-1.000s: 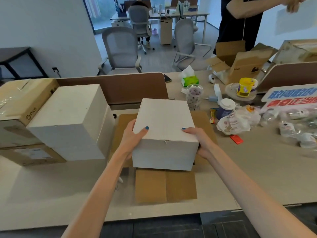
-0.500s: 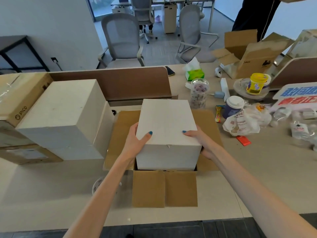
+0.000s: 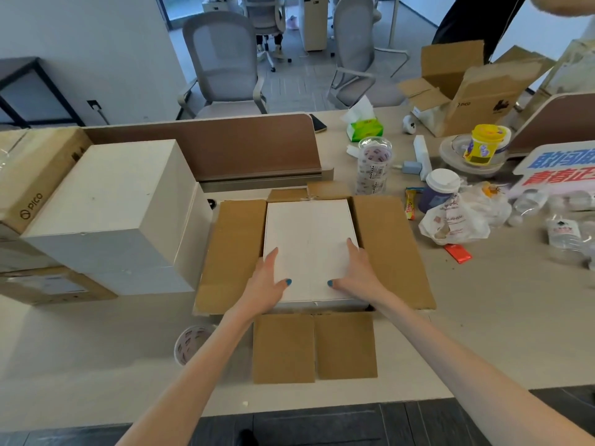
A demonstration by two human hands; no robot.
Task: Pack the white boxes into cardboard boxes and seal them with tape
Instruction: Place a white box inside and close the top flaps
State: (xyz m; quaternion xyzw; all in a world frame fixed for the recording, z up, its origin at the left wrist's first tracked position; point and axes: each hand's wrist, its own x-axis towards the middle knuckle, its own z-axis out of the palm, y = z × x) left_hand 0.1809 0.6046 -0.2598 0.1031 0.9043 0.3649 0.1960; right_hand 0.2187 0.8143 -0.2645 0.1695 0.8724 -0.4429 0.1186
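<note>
A white box (image 3: pixel 309 239) sits down inside an open cardboard box (image 3: pixel 386 249) whose four flaps lie spread on the desk. Only the white box's top face shows, level with the carton's rim. My left hand (image 3: pixel 267 281) lies flat on the near left part of that top, and my right hand (image 3: pixel 357 272) lies flat on the near right part, fingers straight, thumbs pointing toward each other. Two more white boxes (image 3: pixel 122 214) stand stacked at the left. A roll of printed tape (image 3: pixel 190 344) lies by my left forearm; a stack of tape rolls (image 3: pixel 373 165) stands behind the carton.
Sealed brown cartons (image 3: pixel 32 175) sit at the far left. A brown desk divider (image 3: pixel 225 146) runs behind the carton. Cups, plastic bags, bottles, a tissue pack and another open carton (image 3: pixel 473 88) crowd the right side. A person in black stands at the top right.
The white box has gone down from above the carton into it, until only its top shows. Both hands moved from gripping its sides to lying flat on its top.
</note>
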